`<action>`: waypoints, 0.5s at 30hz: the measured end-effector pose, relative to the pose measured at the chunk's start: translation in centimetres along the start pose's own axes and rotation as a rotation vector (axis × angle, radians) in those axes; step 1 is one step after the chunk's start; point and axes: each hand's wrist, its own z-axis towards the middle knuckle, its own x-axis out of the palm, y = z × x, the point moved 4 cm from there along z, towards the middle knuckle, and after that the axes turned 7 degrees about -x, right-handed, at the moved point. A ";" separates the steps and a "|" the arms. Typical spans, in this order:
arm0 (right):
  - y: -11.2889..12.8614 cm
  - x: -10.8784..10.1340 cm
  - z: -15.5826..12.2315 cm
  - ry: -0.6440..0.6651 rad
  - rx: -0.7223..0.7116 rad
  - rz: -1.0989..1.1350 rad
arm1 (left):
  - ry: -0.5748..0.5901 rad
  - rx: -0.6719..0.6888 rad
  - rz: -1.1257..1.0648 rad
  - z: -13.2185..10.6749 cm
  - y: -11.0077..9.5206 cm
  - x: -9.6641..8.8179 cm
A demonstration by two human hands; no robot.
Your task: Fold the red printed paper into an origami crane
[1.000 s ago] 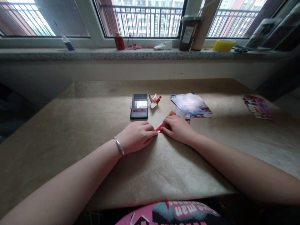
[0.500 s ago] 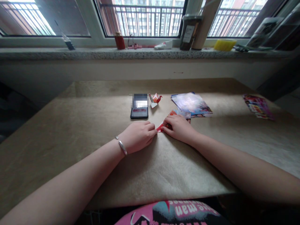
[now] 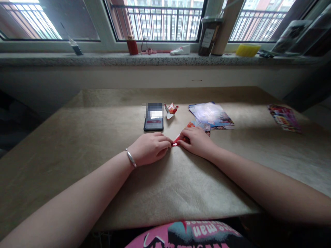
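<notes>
A piece of red and white folded paper lies on the table between my hands. My left hand, with a silver bracelet at the wrist, has its fingers drawn together on the paper's left tip. Over the paper's right part rests my right hand, its fingers curled and pressing it down; much of the paper is hidden beneath. Just beyond my hands stand a phone with a partly blurred screen and a small red and white folded paper crane.
A stack of printed blue sheets lies past my right hand. More colourful printed sheets sit at the far right of the table. On the windowsill are a dark jar, a red container and a yellow object.
My left hand has shifted slightly left and its fingers have changed position at the paper's tip, where a little more red shows. My right hand stays in place.
</notes>
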 end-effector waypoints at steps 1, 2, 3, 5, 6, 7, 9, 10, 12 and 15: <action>0.0 0.0 0.0 -0.003 0.001 -0.003 | 0.002 -0.003 -0.004 0.0 0.0 0.1; 0.0 0.0 0.0 -0.006 0.002 -0.004 | 0.007 -0.001 -0.007 0.0 0.1 0.2; 0.0 0.1 0.0 -0.009 0.001 -0.003 | 0.013 0.006 -0.008 0.1 0.1 0.2; 0.0 0.1 -0.1 -0.022 -0.008 0.007 | 0.021 0.022 -0.006 0.1 0.0 0.3; 0.0 0.1 -0.1 -0.034 -0.019 0.011 | 0.025 0.028 -0.003 0.1 0.0 0.3; 0.0 0.0 -0.2 -0.049 -0.039 0.013 | 0.028 0.030 0.001 0.1 0.0 0.3; 0.2 -0.2 -0.3 -0.080 -0.116 0.008 | 0.031 0.029 0.010 0.1 -0.1 0.3; 0.4 -0.3 -0.4 -0.092 -0.168 0.002 | 0.031 0.030 0.014 0.1 -0.1 0.3; 0.8 -0.6 -0.6 -0.105 -0.275 -0.008 | 0.030 0.030 0.020 0.0 -0.2 0.2; 1.2 -0.9 -0.9 -0.100 -0.380 -0.016 | 0.025 0.023 0.017 0.0 -0.2 0.3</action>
